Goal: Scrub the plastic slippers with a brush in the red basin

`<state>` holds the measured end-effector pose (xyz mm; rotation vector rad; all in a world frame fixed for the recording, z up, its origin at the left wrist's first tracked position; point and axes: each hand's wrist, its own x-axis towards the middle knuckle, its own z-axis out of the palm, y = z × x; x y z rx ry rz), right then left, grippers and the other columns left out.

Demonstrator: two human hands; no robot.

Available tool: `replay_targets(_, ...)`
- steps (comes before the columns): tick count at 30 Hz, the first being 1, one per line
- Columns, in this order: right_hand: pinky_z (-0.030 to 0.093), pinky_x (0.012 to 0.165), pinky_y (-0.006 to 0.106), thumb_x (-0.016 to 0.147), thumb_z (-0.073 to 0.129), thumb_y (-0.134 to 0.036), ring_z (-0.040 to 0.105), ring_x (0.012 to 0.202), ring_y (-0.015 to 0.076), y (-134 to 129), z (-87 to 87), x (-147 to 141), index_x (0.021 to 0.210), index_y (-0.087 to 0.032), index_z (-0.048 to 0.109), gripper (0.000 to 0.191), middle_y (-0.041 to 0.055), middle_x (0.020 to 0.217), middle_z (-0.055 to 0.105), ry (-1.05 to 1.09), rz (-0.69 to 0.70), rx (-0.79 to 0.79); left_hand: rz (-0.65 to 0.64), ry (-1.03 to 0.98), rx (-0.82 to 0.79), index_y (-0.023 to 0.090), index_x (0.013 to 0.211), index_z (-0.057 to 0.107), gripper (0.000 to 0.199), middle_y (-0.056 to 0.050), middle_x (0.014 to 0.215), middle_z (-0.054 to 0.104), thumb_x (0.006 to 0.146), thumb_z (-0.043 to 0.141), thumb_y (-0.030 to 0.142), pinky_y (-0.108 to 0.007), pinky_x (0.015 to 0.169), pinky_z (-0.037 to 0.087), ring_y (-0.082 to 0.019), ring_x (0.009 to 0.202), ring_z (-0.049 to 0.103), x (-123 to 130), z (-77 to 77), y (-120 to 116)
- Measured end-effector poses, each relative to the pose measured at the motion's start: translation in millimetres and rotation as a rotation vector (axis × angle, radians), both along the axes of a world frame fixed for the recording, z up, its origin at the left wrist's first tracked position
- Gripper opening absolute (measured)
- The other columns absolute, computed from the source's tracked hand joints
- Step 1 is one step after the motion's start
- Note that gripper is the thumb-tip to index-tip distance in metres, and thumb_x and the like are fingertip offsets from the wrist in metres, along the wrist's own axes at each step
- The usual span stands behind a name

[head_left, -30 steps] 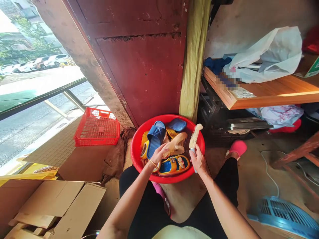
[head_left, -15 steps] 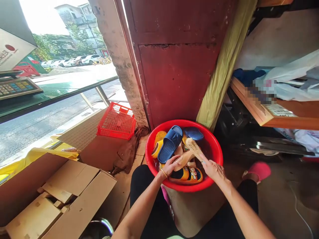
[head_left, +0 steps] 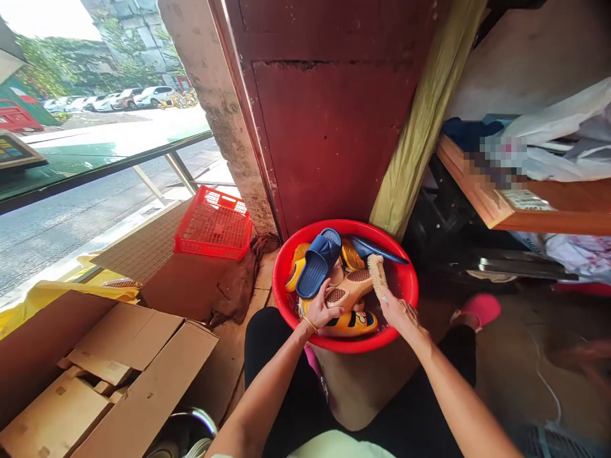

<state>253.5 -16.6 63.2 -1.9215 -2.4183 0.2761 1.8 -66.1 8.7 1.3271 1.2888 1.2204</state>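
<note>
My left hand (head_left: 323, 308) grips one end of a tan slipper (head_left: 352, 289), whose patterned sole faces up. In my right hand (head_left: 400, 314) is a scrubbing brush (head_left: 377, 272) with pale bristles, its head beside the slipper's far end. Both hands are over a red basin (head_left: 413, 289) with dark water in it. A blue slipper (head_left: 319, 264) lies at the left on top of yellow ones. Another blue slipper (head_left: 375, 248) rests tilted at the back. A yellow and black slipper (head_left: 351, 324) sits below the tan one.
A red plastic crate (head_left: 214, 222) and an open cardboard box (head_left: 143, 343) stand at the left. The red door (head_left: 329, 140) is behind the basin. A wooden shelf (head_left: 534, 213) with bags juts in at the right. A pink shoe (head_left: 482, 310) is on the right foot.
The tan slipper has turned so that its sole shows. The brush has swung more upright, off to the slipper's right. The blue slipper at the back has tilted, and the whole view has shifted.
</note>
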Motion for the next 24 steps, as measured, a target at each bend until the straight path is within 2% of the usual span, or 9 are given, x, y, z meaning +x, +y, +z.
replay_targets(3, 0.052, 0.072, 0.032, 0.102, 0.032, -0.031, 0.074, 0.087, 0.0254, -20, 1.4, -9, 0.158, -0.025, 0.033, 0.057, 0.0113, 0.096, 0.077, -0.007, 0.018, -0.039, 0.000, 0.215, 0.111, 0.021, 0.159, 0.018, 0.109, -0.015, 0.144, 0.054, 0.070, 0.078, 0.043, -0.053, 0.112, 0.039, -0.034, 0.132, 0.052, 0, 1.7, -3)
replay_targets(6, 0.052, 0.076, 0.031, 0.102, 0.036, -0.033, 0.073, 0.089, 0.0231, -49, -1.3, -23, 0.159, -0.034, 0.030, 0.058, 0.0082, 0.104, 0.076, -0.019, 0.195, -0.057, 0.018, 0.470, 0.238, 0.019, 0.160, 0.015, 0.106, -0.017, 0.152, 0.047, 0.073, 0.073, 0.039, -0.057, 0.116, 0.031, -0.036, 0.139, 0.045, 0, 2.7, -4)
replay_targets(9, 0.052, 0.077, 0.032, 0.101, 0.038, -0.030, 0.073, 0.088, 0.0240, -47, 2.9, -19, 0.159, -0.033, 0.029, 0.059, 0.0105, 0.104, 0.075, -0.074, 0.117, -0.067, 0.009, 0.640, 0.361, 0.018, 0.159, 0.016, 0.100, -0.018, 0.155, 0.043, 0.074, 0.067, 0.031, -0.056, 0.116, 0.031, -0.036, 0.140, 0.044, 1, 3.5, -5)
replay_targets(11, 0.052, 0.075, 0.035, 0.101, 0.036, -0.027, 0.073, 0.088, 0.0266, -32, 10.3, -9, 0.160, -0.027, 0.027, 0.060, 0.0133, 0.099, 0.076, -0.107, -0.001, -0.099, -0.035, 0.695, 0.440, 0.017, 0.159, 0.018, 0.098, -0.018, 0.154, 0.044, 0.073, 0.066, 0.028, -0.054, 0.115, 0.034, -0.035, 0.138, 0.047, 2, 3.8, -6)
replay_targets(13, 0.052, 0.075, 0.036, 0.102, 0.033, -0.026, 0.073, 0.089, 0.0279, -22, 17.0, -3, 0.161, -0.022, 0.024, 0.060, 0.0146, 0.095, 0.076, -0.103, -0.051, -0.114, -0.076, 0.739, 0.504, 0.016, 0.158, 0.019, 0.097, -0.019, 0.154, 0.044, 0.074, 0.066, 0.027, -0.054, 0.114, 0.036, -0.035, 0.137, 0.047, 4, 3.8, -6)
replay_targets(15, 0.052, 0.076, 0.035, 0.102, 0.031, -0.027, 0.073, 0.089, 0.0273, -25, 19.3, -6, 0.161, -0.024, 0.024, 0.060, 0.0140, 0.097, 0.076, -0.082, 0.011, -0.114, -0.072, 0.767, 0.552, 0.016, 0.158, 0.021, 0.093, -0.019, 0.153, 0.044, 0.077, 0.065, 0.027, -0.054, 0.113, 0.038, -0.034, 0.138, 0.046, 5, 3.4, -7)
replay_targets(18, 0.051, 0.077, 0.033, 0.102, 0.032, -0.030, 0.073, 0.091, 0.0254, -42, 15.7, -16, 0.160, -0.031, 0.026, 0.059, 0.0126, 0.106, 0.075, -0.048, 0.185, -0.110, -0.023, 0.767, 0.609, 0.017, 0.157, 0.023, 0.087, -0.019, 0.150, 0.048, 0.081, 0.063, 0.027, -0.053, 0.112, 0.040, -0.033, 0.138, 0.047, 8, 3.4, -7)
replay_targets(19, 0.051, 0.078, 0.034, 0.102, 0.033, -0.031, 0.073, 0.091, 0.0254, -45, 14.5, -17, 0.160, -0.032, 0.026, 0.059, 0.0127, 0.108, 0.075, -0.046, 0.190, -0.114, -0.019, 0.766, 0.621, 0.016, 0.157, 0.022, 0.087, -0.019, 0.149, 0.049, 0.081, 0.062, 0.026, -0.053, 0.112, 0.041, -0.032, 0.137, 0.048, 9, 4.0, -7)
replay_targets(24, 0.053, 0.080, 0.038, 0.101, 0.032, -0.029, 0.074, 0.094, 0.0291, -23, 15.9, 4, 0.161, -0.021, 0.024, 0.061, 0.0172, 0.103, 0.076, -0.048, -0.069, -0.154, -0.136, 0.841, 0.699, 0.018, 0.158, 0.024, 0.085, -0.016, 0.152, 0.047, 0.079, 0.055, 0.016, -0.055, 0.116, 0.037, -0.032, 0.143, 0.041, 9, 11.0, -10)
